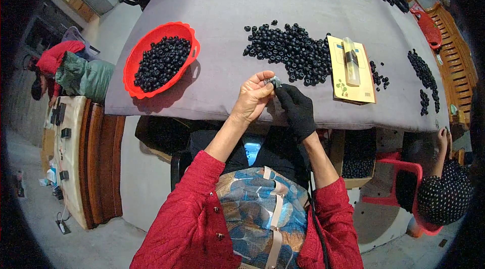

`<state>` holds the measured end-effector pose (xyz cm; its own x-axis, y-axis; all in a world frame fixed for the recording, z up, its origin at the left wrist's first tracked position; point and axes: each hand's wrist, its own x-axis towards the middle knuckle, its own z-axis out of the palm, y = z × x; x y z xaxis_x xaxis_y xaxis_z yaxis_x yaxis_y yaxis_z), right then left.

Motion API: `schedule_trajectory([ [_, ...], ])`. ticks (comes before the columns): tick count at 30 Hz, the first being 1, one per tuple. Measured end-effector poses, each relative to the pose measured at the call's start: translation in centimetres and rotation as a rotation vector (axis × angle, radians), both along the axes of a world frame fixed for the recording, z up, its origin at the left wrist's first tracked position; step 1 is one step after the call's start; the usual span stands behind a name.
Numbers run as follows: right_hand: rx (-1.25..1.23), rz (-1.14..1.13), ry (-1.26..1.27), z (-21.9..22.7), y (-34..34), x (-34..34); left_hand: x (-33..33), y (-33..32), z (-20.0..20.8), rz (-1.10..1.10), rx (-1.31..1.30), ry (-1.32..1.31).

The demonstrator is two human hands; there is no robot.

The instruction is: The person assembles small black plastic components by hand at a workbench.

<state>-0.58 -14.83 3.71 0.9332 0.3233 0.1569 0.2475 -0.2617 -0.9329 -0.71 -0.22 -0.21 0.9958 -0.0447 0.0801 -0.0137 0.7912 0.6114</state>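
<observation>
Near the table's front edge my two hands meet. My bare left hand (252, 98) pinches a small greyish, crumpled-looking piece (273, 81) between thumb and fingers. My right hand (297, 111), in a black glove, is closed with its fingertips against that piece. Anything small and dark between the gloved fingers blends into the glove. Just beyond my hands spreads a loose pile of small round black parts (295, 49), several showing a hole. To the left, a red scalloped basket (132, 83) holds more such black parts.
Right of the pile, a yellow notebook (357, 94) carries a clear tube with a dark band (350, 62). Small black groups (423, 74) lie at the right edge. A box of black parts (357, 168) stands under the table. A person (444, 188) sits right; another (76, 64) bends at left.
</observation>
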Motion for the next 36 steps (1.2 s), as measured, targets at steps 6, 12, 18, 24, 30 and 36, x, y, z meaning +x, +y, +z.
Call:
schedule_trajectory([
  [6,-0.038,0.082,-0.138,-1.9,-0.6,0.5,0.0,-0.2,0.3,0.000,-0.055,-0.006],
  [12,-0.063,0.048,-0.078,-1.2,-0.3,0.2,-0.1,-0.2,0.3,0.010,-0.041,0.005],
  [18,0.017,0.030,-0.056,-0.9,-0.2,0.1,0.0,0.0,-0.2,-0.018,-0.033,-0.015],
  [24,-0.050,0.076,-0.165,-1.0,-0.4,0.2,0.2,0.1,-0.5,-0.029,-0.034,-0.034],
  [30,-0.058,0.096,-0.291,-1.9,-0.6,0.5,0.1,0.0,-0.1,-0.032,-0.029,-0.036],
  [36,-0.146,0.135,-0.297,-1.2,-0.6,0.5,0.0,-0.1,0.2,0.012,0.017,-0.012],
])
